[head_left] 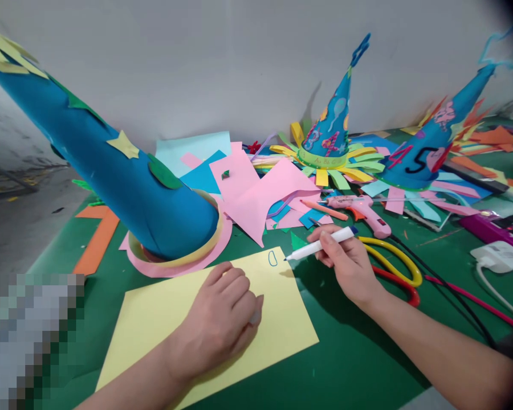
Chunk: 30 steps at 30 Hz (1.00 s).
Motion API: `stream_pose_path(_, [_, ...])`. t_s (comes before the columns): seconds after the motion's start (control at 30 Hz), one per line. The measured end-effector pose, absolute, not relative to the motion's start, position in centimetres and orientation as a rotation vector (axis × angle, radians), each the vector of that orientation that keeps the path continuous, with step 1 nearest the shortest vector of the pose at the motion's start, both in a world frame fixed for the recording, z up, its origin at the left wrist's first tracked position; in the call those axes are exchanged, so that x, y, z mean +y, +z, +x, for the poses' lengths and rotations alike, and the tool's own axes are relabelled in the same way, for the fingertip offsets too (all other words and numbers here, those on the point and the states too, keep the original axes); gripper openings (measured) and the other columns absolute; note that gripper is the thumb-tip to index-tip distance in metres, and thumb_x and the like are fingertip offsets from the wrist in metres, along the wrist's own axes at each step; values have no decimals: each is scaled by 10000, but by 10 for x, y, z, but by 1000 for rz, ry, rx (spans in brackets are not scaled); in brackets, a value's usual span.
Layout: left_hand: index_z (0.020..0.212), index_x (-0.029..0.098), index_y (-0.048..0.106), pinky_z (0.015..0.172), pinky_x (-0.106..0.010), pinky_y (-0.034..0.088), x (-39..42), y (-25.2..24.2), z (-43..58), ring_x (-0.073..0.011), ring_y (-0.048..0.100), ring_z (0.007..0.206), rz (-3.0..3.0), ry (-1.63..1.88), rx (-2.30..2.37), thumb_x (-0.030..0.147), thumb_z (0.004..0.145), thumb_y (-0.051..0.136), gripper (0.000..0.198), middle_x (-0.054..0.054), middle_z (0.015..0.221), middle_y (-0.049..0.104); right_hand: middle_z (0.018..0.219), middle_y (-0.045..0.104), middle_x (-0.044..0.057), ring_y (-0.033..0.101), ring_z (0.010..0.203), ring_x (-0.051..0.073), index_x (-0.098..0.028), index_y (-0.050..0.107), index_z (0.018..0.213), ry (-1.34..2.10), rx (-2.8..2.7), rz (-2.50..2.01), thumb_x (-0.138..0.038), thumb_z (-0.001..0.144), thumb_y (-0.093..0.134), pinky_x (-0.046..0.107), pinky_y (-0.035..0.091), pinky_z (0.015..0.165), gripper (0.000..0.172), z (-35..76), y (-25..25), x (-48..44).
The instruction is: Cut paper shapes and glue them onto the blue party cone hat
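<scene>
Left forearm (149,373) fills the bottom of my feed, running up to the left hand (222,313), which rests knuckles up on the yellow sheet (151,316). Its fingers curl loosely under, so I can't tell whether they grip anything; a pale spot by the thumb is unclear to me. The sheet lies flat on the green table (359,370), in front of the tall cone (128,176). In its upper right corner I see one small blue outline (272,259), closed and roughly D-shaped. The right hand (346,262) pinches a marker (312,246), tip just right of that outline; I can't tell whether it touches paper.

I'd judge the drawing barely begun: one shape is down, and the rest of the visible sheet is bare. Two cones, the middle one (331,128) and the right one (447,136), already carry decorations; the tall cone bears a few leaf and star pieces, and its top is cut off by the frame.

My left hand and forearm hide part of the sheet, whose near corner is also cropped. Pixelation masks the lower left, and darkness eats the upper right corner.
</scene>
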<state>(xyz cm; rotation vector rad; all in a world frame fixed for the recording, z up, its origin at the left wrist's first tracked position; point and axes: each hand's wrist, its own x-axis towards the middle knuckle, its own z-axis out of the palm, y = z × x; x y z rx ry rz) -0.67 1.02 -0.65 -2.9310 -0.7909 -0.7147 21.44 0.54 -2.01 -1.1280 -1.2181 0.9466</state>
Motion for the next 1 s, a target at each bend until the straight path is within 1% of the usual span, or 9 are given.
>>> stream_pose_path(0.07, [543, 158, 469, 564, -341, 404, 8, 2, -3, -150, 397, 578, -2827, -770, -875, 129, 788, 469, 247, -16, 555, 455, 568, 480, -37, 403, 511, 91, -193, 585, 804, 954, -1206, -1133, -350, 860, 468, 231, 289, 453, 204, 214, -20, 5])
stream_pose_path(0.13, [590, 160, 500, 582, -349, 409, 2, 8, 3, -164, 425, 609, -2812, -730, -981, 144, 801, 445, 218, -30, 601, 492, 557, 495, -33, 406, 500, 95, -189, 585, 822, 972, -1195, -1137, -359, 859, 465, 229, 282, 438, 211, 214, -19, 5])
stream_pose_path(0.2, [732, 152, 562, 647, -370, 434, -6, 8, 10, -195, 486, 706, -2885, -640, -958, 139, 805, 406, 173, -62, 730, 565, 551, 509, -31, 396, 480, 94, -187, 582, 836, 987, -1192, -1135, -363, 859, 462, 230, 280, 428, 214, 213, -19, 5])
stream_pose_path(0.3, [957, 122, 579, 767, -411, 439, -19, -3, 16, -246, 528, 875, -2934, -490, -898, 134, 802, 397, 240, -106, 963, 612, 560, 523, -30, 389, 471, 93, -188, 580, 831, 976, -1206, -1130, -356, 856, 466, 233, 290, 434, 204, 213, -19, 5])
stream_pose_path(0.4, [1052, 108, 565, 816, -450, 424, -26, -14, 17, -290, 518, 980, -2930, -394, -870, 154, 818, 399, 291, -129, 1078, 600, 578, 524, -36, 424, 505, 89, -195, 574, 796, 966, -1223, -1113, -329, 828, 522, 220, 319, 464, 148, 213, -17, 4])
stream_pose_path(0.57, [1053, 114, 571, 830, -471, 419, -25, -17, 15, -297, 522, 1000, -2983, -317, -870, 167, 824, 403, 289, -129, 1085, 604, 568, 521, -45, 415, 491, 76, -197, 550, 775, 1045, -1278, -1180, -316, 830, 525, 194, 325, 450, 133, 211, -10, -5])
stream_pose_path(0.67, [1023, 115, 581, 825, -478, 427, -23, -16, 15, -295, 528, 987, -2990, -342, -868, 162, 829, 402, 269, -134, 1061, 609, 579, 527, -38, 417, 484, 83, -203, 531, 782, 1096, -1311, -1276, -349, 846, 492, 201, 326, 438, 164, 210, -7, -18])
stream_pose_path(0.8, [975, 76, 590, 800, -470, 460, -22, -17, 15, -286, 540, 946, -2973, -439, -834, 139, 838, 376, 262, -153, 1000, 617, 583, 507, -37, 416, 491, 93, -206, 514, 786, 1089, -1310, -1336, -358, 855, 470, 208, 336, 446, 173, 210, -10, -32])
stream_pose_path(1.0, [826, 100, 598, 777, -418, 493, -16, -15, 15, -247, 540, 885, -3024, -498, -905, 93, 817, 386, 212, -128, 903, 611, 610, 496, -21, 414, 509, 111, -201, 512, 791, 1005, -1406, -1420, -362, 852, 464, 227, 327, 450, 178, 207, -22, -33])
